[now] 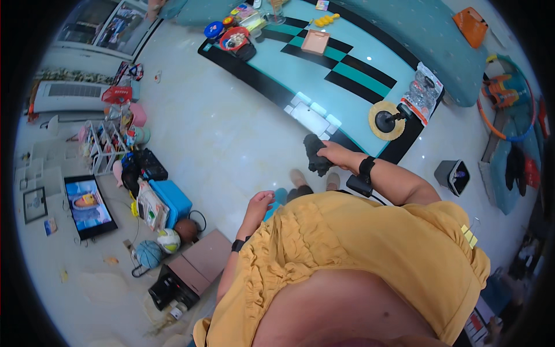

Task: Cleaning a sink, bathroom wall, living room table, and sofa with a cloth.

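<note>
So the room's got a shiny pale floor [231, 121] with little light spots bouncing off it, and pale walls [51, 147] on the left. Big glass worktop [277, 66] in light teal with black and green blocks, plus a cluster of bright rectangular reflections [313, 118] near its edge. Long teal sofa [404, 29] runs along the far side. Upper left there's a white-framed glass window or door [118, 29], can't tell which. TV [88, 203]'s on, lower left, beside a brownish cabinet [202, 257].
</note>
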Motion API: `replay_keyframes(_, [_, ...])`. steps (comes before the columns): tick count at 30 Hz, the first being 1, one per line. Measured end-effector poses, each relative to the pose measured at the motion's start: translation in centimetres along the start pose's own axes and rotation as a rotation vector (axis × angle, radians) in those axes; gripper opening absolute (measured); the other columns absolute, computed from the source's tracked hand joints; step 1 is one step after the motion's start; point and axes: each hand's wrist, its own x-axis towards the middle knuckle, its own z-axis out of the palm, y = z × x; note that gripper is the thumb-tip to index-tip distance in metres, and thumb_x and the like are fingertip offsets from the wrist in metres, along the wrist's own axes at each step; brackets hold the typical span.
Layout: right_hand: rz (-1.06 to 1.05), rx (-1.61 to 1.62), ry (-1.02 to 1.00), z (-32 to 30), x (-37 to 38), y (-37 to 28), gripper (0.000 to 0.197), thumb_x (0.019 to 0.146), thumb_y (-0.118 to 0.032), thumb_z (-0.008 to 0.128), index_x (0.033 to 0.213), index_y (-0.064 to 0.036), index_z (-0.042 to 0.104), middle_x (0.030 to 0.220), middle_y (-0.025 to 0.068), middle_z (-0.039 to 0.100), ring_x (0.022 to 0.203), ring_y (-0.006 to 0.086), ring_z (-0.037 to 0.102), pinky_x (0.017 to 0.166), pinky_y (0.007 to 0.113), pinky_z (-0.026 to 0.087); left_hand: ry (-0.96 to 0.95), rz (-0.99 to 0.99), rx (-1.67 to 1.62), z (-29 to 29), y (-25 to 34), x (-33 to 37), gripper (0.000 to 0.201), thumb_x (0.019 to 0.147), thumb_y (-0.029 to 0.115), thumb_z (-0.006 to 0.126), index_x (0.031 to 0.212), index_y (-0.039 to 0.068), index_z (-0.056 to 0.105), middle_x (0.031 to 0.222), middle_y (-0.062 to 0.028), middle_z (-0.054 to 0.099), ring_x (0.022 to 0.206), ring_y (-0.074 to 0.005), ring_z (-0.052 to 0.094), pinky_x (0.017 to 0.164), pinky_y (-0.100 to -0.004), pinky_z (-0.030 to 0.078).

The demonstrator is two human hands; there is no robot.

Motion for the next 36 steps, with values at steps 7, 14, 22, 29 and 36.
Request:
replay_keyframes(7, [-0.145,0.352,0.209,-3.0,2.4,-1.9,0.058,0.081,0.001,0.046,0.139,-0.0036,0.039,0.112,0.0120,0.058,0.091,0.0221,0.062,0.075,0.035,0.054,-0.183,0.007,0.060,-3.3,9.3,10.8,0.027,0.097,0.022,0.055,0.115,0.004,0.062,0.107,-0.0033,0.066,0.098,-0.0152,0.062,0.083,-0.0286,0.048])
replay_keyframes(14, [-0.172,0.065,0.859,-6.7,8.0,-4.2,0.081,0.080,-0.005,0.052,0.153,-0.0030,0.018,0.136,0.0206,0.049,0.121,0.0323,0.051,0.098,0.032,0.042,-0.187,-0.003,0.052,-6.5,16.7,21.5,0.027,0.095,0.022,0.054,0.113,0.004,0.062,0.105,-0.0044,0.066,0.095,-0.0146,0.062,0.082,-0.0288,0.048])
replay_keyframes(22, [0.090,-0.900,1.017,-9.3,20.9,0.1,0.083,0.076,-0.034,0.075,0.146,-0.0121,0.036,0.152,0.0260,0.026,0.138,0.0494,0.025,0.112,0.055,0.025,-0.222,-0.059,0.339,-6.5,14.8,31.4,0.025,0.093,0.021,0.057,0.113,0.006,0.063,0.101,-0.0019,0.066,0.094,-0.0131,0.062,0.081,-0.0278,0.048])
replay_keyframes(29, [-0.247,-1.169,1.066,-10.8,23.7,2.4,0.079,0.078,-0.029,0.074,0.145,-0.0092,0.038,0.151,0.0247,0.026,0.139,0.0469,0.023,0.113,0.056,0.021,0.064,0.695,0.908,-3.1,15.1,41.9,0.042,0.090,0.017,0.062,0.127,-0.001,0.054,0.131,-0.0248,0.053,0.125,-0.0400,0.046,0.106,-0.0452,0.037])
replay_keyframes(36, [-0.500,-1.329,0.647,-11.4,33.1,-5.1,0.067,0.078,-0.008,0.067,0.141,-0.0107,0.044,0.151,0.0162,0.032,0.141,0.0387,0.027,0.114,0.054,0.023,0.502,0.997,1.060,-2.5,21.7,56.0,0.056,0.090,0.026,0.061,0.138,0.002,0.044,0.148,-0.0226,0.036,0.141,-0.0409,0.027,0.114,-0.0549,0.019])
